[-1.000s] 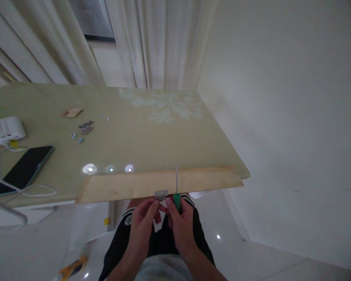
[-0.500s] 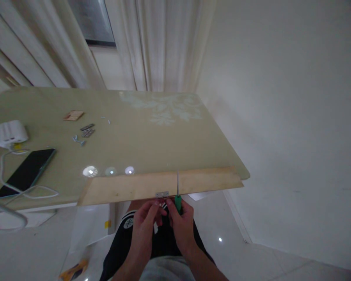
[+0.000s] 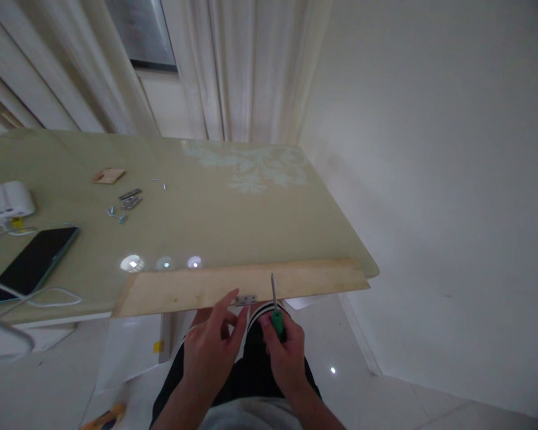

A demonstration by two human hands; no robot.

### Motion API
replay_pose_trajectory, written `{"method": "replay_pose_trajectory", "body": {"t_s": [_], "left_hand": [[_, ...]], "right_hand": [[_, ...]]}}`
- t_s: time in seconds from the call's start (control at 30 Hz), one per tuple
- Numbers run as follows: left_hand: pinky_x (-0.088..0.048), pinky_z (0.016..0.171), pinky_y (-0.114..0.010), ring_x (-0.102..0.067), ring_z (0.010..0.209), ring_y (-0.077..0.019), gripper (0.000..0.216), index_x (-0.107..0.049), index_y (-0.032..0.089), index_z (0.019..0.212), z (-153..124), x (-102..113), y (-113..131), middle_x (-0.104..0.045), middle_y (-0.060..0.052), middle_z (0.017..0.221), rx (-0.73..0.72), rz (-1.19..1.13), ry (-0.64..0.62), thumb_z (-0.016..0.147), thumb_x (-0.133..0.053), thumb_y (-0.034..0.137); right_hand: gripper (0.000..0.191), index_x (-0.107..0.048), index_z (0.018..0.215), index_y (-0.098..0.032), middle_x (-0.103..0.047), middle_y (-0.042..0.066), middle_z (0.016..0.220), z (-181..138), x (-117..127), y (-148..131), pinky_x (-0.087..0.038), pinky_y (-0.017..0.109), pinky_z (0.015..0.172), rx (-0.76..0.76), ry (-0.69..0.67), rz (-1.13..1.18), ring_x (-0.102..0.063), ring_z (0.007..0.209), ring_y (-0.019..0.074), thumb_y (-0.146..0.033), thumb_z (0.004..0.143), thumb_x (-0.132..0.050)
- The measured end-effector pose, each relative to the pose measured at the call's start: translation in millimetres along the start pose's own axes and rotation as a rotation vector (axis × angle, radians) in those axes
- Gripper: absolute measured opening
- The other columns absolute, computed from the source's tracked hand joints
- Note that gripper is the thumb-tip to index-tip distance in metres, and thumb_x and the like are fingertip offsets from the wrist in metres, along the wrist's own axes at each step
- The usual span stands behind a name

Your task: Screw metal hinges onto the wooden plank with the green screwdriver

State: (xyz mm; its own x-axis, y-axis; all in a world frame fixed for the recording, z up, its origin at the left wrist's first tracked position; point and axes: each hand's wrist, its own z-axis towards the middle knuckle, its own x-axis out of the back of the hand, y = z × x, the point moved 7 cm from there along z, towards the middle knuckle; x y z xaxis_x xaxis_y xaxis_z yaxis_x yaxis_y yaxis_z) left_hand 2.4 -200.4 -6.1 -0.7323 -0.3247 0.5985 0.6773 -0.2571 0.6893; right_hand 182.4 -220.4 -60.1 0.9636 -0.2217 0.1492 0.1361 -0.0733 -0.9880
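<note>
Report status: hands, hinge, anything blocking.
Left hand open, beside hinge on board edge. Right hand gripping green screwdriver, shaft over board. Nothing blocking.

A pale green glass-topped table with a faint white leaf pattern toward 1 o'clock. A long wooden board lies along its near edge at 6 o'clock, its right end overhanging the corner. At 9 o'clock lies a dark phone, a white cable looping just beside it, and a white box behind. Toward 10 o'clock sit a small wooden piece, metal hinges and loose screws, close together.
</note>
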Motion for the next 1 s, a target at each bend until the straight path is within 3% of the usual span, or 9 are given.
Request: {"method": "replay_pose_trajectory", "body": {"t_s": [0.13, 0.23, 0.37, 0.5, 0.67, 0.83, 1.0], "left_hand": [[-0.049, 0.055, -0.024, -0.068, 0.051, -0.0169, 0.037, -0.070, 0.028, 0.126, 8.7, -6.5, -2.6, -0.074, 0.004, 0.065, 0.034, 0.050, -0.153, 0.098, -0.065, 0.052], [-0.049, 0.053, -0.025, -0.069, 0.051, -0.0181, 0.030, -0.071, 0.029, 0.115, 14.1, -9.8, -4.3, -0.074, 0.004, 0.063, 0.085, 0.006, -0.231, 0.098, -0.063, 0.052], [-0.050, 0.052, -0.024, -0.068, 0.050, -0.0162, 0.021, -0.069, 0.028, 0.102, 15.2, -10.8, -5.0, -0.074, 0.005, 0.064, 0.075, -0.058, -0.270, 0.098, -0.063, 0.047], [-0.052, 0.054, -0.021, -0.071, 0.053, -0.0135, 0.015, -0.074, 0.027, 0.104, 6.5, -6.4, 0.8, -0.078, 0.002, 0.071, -0.183, 0.004, -0.213, 0.101, -0.060, 0.034], [-0.058, 0.072, -0.025, -0.078, 0.071, -0.0170, 0.019, -0.075, 0.026, 0.110, 0.1, 0.9, 13.7, -0.083, -0.004, 0.092, -0.455, 0.196, -0.142, 0.103, -0.058, 0.024], [-0.054, 0.068, -0.030, -0.073, 0.070, -0.0192, 0.020, -0.074, 0.026, 0.100, 21.8, 3.2, 21.9, -0.079, -0.001, 0.085, -0.412, 0.211, -0.270, 0.106, -0.057, 0.034], [-0.049, 0.075, -0.035, -0.065, 0.077, -0.0219, 0.021, -0.072, 0.027, 0.093, 42.8, 5.3, 23.2, -0.072, -0.002, 0.086, -0.431, 0.190, -0.336, 0.106, -0.055, 0.029]], "right_hand": [[0.012, -0.073, 0.098, -0.023, -0.072, 0.006, 0.090, 18.8, 32.5, -56.4, -0.054, 0.033, 0.080, 0.431, 0.055, -0.277, -0.065, 0.085, 0.0198, -0.029, 0.101, -0.063], [0.012, -0.073, 0.108, -0.023, -0.075, 0.009, 0.106, 37.2, 44.5, -80.9, -0.052, 0.037, 0.093, 0.597, 0.045, -0.484, -0.066, 0.101, 0.0233, -0.025, 0.100, -0.065], [0.012, -0.071, 0.100, -0.021, -0.075, 0.007, 0.097, 58.7, 43.1, -84.7, -0.050, 0.034, 0.085, 0.569, -0.039, -0.655, -0.066, 0.093, 0.0227, -0.029, 0.102, -0.063], [0.021, -0.069, 0.093, -0.021, -0.072, 0.005, 0.090, 69.1, 41.3, -82.0, -0.048, 0.030, 0.077, 0.445, -0.079, -0.651, -0.066, 0.084, 0.0191, -0.036, 0.104, -0.059], [0.025, -0.067, 0.089, -0.022, -0.071, 0.004, 0.090, 76.2, 41.4, -81.1, -0.046, 0.029, 0.076, 0.390, -0.116, -0.654, -0.066, 0.083, 0.0183, -0.039, 0.105, -0.058], [0.027, -0.068, 0.086, -0.022, -0.069, 0.003, 0.083, 82.2, 41.5, -81.3, -0.042, 0.029, 0.070, 0.372, -0.084, -0.686, -0.063, 0.076, 0.0180, -0.041, 0.104, -0.060], [0.027, -0.071, 0.091, -0.021, -0.070, 0.005, 0.093, 85.7, 35.4, -87.7, -0.043, 0.031, 0.075, 0.375, -0.078, -0.732, -0.065, 0.084, 0.0194, -0.041, 0.105, -0.058]]}}
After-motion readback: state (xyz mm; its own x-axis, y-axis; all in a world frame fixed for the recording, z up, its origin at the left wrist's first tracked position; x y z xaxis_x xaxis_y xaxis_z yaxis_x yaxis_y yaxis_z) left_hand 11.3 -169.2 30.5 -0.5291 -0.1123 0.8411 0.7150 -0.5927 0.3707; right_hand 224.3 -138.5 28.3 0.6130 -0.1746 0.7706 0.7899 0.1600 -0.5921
